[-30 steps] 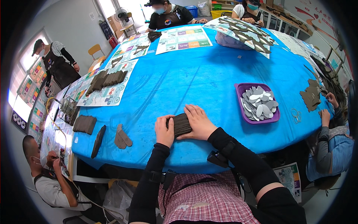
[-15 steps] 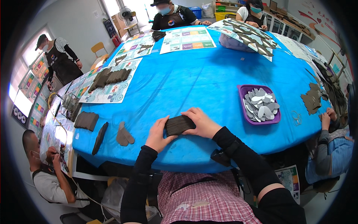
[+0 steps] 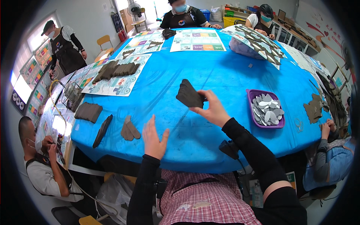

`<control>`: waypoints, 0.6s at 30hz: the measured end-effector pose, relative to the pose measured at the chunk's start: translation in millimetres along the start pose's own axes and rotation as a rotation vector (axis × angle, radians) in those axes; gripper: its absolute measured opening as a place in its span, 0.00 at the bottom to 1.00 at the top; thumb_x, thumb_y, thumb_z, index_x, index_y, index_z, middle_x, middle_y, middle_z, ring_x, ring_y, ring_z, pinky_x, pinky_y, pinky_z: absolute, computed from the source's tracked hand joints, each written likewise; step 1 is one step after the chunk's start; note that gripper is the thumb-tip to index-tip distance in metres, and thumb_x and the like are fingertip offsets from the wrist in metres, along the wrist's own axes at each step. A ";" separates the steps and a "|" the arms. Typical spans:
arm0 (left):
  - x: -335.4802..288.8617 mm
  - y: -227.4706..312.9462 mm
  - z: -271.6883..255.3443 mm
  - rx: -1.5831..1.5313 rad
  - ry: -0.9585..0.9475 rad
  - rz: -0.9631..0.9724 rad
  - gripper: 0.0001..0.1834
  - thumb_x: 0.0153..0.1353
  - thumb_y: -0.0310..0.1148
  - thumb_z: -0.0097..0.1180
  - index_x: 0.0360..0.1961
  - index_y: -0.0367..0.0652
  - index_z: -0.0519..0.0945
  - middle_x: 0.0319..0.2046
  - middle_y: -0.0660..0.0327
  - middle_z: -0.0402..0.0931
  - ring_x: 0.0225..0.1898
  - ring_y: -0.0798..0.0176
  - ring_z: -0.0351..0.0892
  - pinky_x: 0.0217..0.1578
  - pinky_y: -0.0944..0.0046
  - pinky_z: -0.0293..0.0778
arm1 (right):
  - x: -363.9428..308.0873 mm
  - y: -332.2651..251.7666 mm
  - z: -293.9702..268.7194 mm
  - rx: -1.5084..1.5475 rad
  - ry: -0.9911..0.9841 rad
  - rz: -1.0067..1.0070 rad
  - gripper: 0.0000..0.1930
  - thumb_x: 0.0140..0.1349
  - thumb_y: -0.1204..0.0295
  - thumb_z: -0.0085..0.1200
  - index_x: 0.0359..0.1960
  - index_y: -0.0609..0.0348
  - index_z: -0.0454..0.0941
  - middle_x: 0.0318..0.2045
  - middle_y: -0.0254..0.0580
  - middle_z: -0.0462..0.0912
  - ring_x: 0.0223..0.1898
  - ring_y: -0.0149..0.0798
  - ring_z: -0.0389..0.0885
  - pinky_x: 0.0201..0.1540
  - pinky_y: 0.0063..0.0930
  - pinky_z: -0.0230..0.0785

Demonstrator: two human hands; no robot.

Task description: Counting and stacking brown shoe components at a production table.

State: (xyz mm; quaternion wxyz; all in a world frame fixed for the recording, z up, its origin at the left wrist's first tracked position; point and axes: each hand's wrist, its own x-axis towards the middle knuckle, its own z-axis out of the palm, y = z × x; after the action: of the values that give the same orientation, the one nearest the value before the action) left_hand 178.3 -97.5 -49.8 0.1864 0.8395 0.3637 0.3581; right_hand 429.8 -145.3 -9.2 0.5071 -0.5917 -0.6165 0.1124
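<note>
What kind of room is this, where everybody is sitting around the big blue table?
It looks like a shared craft or assembly workroom. The right hand holds a stack of dark flat cut pieces, a purple tray holds grey cut shapes, and more dark pieces lie in piles on the blue table, where several aproned people work.

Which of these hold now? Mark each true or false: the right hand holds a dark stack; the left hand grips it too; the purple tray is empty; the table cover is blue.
1. The right hand holds a stack of dark flat pieces above the table. True.
2. The left hand has a grip on that stack too. False: it is open and apart from it.
3. The purple tray is empty. False: it holds grey pieces.
4. The table cover is blue. True.
</note>
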 end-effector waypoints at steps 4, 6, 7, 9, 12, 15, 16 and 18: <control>-21.0 -4.4 1.8 0.226 0.073 -0.050 0.33 0.62 0.44 0.47 0.62 0.33 0.55 0.59 0.46 0.58 0.62 0.44 0.54 0.64 0.47 0.44 | 12.6 17.2 5.6 -0.436 -0.299 -0.088 0.29 0.45 0.58 0.66 0.45 0.63 0.73 0.39 0.49 0.73 0.42 0.48 0.71 0.47 0.37 0.64; -24.8 -3.9 5.4 0.209 0.060 -0.119 0.32 0.63 0.43 0.45 0.62 0.33 0.55 0.59 0.46 0.57 0.62 0.44 0.53 0.64 0.47 0.43 | 21.7 11.7 12.8 0.030 0.043 0.012 0.28 0.43 0.57 0.66 0.44 0.62 0.75 0.40 0.49 0.74 0.43 0.50 0.70 0.47 0.38 0.64; -21.7 -0.8 6.0 0.185 0.093 -0.097 0.31 0.63 0.42 0.45 0.61 0.32 0.56 0.58 0.45 0.57 0.62 0.44 0.53 0.64 0.47 0.44 | 19.4 20.2 14.3 -0.200 -0.019 -0.079 0.29 0.42 0.58 0.66 0.44 0.61 0.75 0.40 0.48 0.74 0.43 0.49 0.70 0.48 0.37 0.64; -20.5 -1.2 6.0 0.162 0.131 -0.070 0.30 0.64 0.41 0.45 0.61 0.32 0.57 0.58 0.43 0.57 0.62 0.44 0.54 0.63 0.48 0.45 | 15.9 32.6 17.4 -0.473 -0.220 -0.081 0.29 0.43 0.57 0.66 0.45 0.61 0.75 0.41 0.47 0.75 0.44 0.49 0.69 0.49 0.37 0.63; -22.8 -5.7 6.6 0.145 0.123 -0.086 0.30 0.64 0.40 0.45 0.61 0.32 0.57 0.58 0.43 0.57 0.62 0.44 0.53 0.63 0.48 0.44 | 31.1 33.8 17.0 0.041 -0.041 0.062 0.30 0.42 0.54 0.66 0.45 0.59 0.76 0.40 0.46 0.75 0.46 0.48 0.68 0.50 0.37 0.62; -21.4 -2.9 5.9 0.112 0.101 -0.108 0.30 0.64 0.41 0.44 0.62 0.33 0.55 0.59 0.45 0.57 0.63 0.44 0.52 0.65 0.47 0.41 | 21.2 33.8 11.3 -0.276 -0.144 0.033 0.30 0.43 0.54 0.66 0.44 0.60 0.75 0.39 0.47 0.74 0.46 0.48 0.69 0.50 0.37 0.62; -21.7 -4.8 6.7 0.129 0.089 -0.103 0.30 0.64 0.40 0.44 0.62 0.33 0.55 0.59 0.45 0.56 0.63 0.44 0.52 0.64 0.47 0.42 | 19.2 33.4 9.4 -0.507 -0.272 0.000 0.30 0.44 0.54 0.65 0.44 0.61 0.75 0.39 0.48 0.74 0.46 0.48 0.68 0.50 0.36 0.62; -20.6 -5.9 7.3 0.145 0.081 -0.102 0.30 0.64 0.40 0.44 0.61 0.33 0.55 0.59 0.45 0.56 0.63 0.44 0.52 0.64 0.47 0.42 | 16.4 30.8 9.0 -0.496 -0.268 -0.014 0.29 0.45 0.54 0.65 0.44 0.63 0.74 0.39 0.48 0.73 0.45 0.48 0.69 0.50 0.37 0.62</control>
State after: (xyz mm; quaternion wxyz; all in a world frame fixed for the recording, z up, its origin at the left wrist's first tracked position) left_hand 171.0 -109.3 -67.7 0.1284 0.8162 0.4379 0.3545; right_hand 445.4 -118.9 -28.0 0.2615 -0.6732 -0.6910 0.0318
